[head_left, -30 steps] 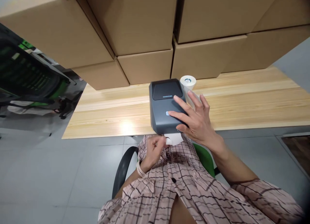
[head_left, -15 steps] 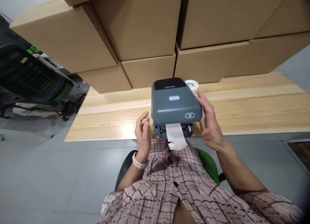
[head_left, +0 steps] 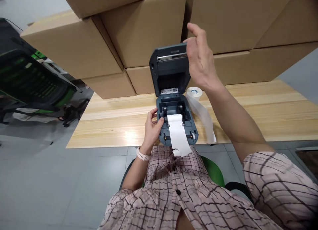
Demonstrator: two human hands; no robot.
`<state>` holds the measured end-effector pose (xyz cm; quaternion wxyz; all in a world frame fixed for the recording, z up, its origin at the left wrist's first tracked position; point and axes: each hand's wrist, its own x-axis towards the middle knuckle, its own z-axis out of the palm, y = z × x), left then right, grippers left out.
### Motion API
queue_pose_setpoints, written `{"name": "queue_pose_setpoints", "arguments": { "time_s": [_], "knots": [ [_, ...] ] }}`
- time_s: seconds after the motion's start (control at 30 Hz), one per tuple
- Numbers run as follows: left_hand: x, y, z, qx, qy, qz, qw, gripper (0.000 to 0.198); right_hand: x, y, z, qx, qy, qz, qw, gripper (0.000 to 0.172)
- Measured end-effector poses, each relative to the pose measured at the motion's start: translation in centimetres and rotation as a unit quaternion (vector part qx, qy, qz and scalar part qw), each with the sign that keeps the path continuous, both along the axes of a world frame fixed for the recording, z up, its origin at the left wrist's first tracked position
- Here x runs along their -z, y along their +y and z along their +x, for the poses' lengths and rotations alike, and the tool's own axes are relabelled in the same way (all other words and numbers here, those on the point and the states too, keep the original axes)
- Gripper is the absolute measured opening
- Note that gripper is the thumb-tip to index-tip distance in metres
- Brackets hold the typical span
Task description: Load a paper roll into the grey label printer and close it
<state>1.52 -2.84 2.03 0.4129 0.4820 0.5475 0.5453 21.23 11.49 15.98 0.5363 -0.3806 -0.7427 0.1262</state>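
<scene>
A dark grey label printer (head_left: 159,132) stands at the table's front edge with its lid (head_left: 171,72) swung up and back. Inside, a small white label roll (head_left: 174,117) lies between the holders. Its white strip (head_left: 180,139) runs forward over the front roller and hangs past the edge. My left hand (head_left: 152,127) grips the left side of the base, thumb over the rim. At the lid's upper right corner, my right hand (head_left: 200,59) holds the lid; some fingers are hidden behind it and the index finger points up.
A larger white label roll (head_left: 194,92) stands right of the printer, its loose strip (head_left: 205,115) trailing to the table's front edge. Stacked cardboard boxes (head_left: 149,31) line the back of the wooden table (head_left: 253,114). An office chair (head_left: 32,84) is at the left.
The printer's lid has gone from nearly closed to upright, raised with my right hand. My left hand has moved from beside the printer onto its base. The inner roll now shows.
</scene>
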Motion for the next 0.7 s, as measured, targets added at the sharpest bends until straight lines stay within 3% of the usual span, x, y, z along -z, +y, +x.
{"name": "queue_pose_setpoints", "arguments": {
  "time_s": [0.13,0.23,0.3,0.37,0.43,0.5,0.53,0.6,0.7],
  "knots": [
    [-0.1,-0.1,-0.1,0.002,0.024,-0.001,1.0,0.055,-0.1,4.7,-0.3,0.022,0.019,-0.047,0.998,0.057],
    [0.1,-0.1,-0.1,0.003,0.03,0.001,1.0,0.056,-0.3,5.7,0.1,0.013,0.031,-0.085,0.996,0.052],
    [0.2,-0.1,-0.1,0.002,0.03,0.001,1.0,0.056,-0.3,4.3,0.5,0.008,0.024,-0.068,0.997,0.051],
    [0.1,-0.1,0.0,0.0,0.031,-0.003,1.0,0.056,0.1,1.5,0.8,0.037,0.016,0.02,0.999,0.051],
    [0.0,0.2,0.0,0.002,0.035,-0.008,0.999,0.056,1.1,-1.7,1.0,0.058,-0.011,0.113,0.992,0.035],
    [-0.2,0.7,-0.1,0.005,0.046,-0.011,0.999,0.056,2.6,-4.4,0.9,0.008,-0.111,0.094,0.989,0.024],
    [-0.3,0.9,-0.1,0.005,0.054,-0.011,0.998,0.056,3.5,-5.4,0.8,-0.042,-0.187,0.039,0.981,0.026],
    [-0.4,1.4,-0.1,0.007,0.073,-0.009,0.997,0.057,5.2,-6.4,0.6,-0.143,-0.341,-0.078,0.926,0.029],
    [-0.5,1.8,-0.2,0.011,0.094,-0.007,0.995,0.057,6.7,-6.2,0.1,-0.223,-0.453,-0.143,0.851,0.031]
  ]
}}
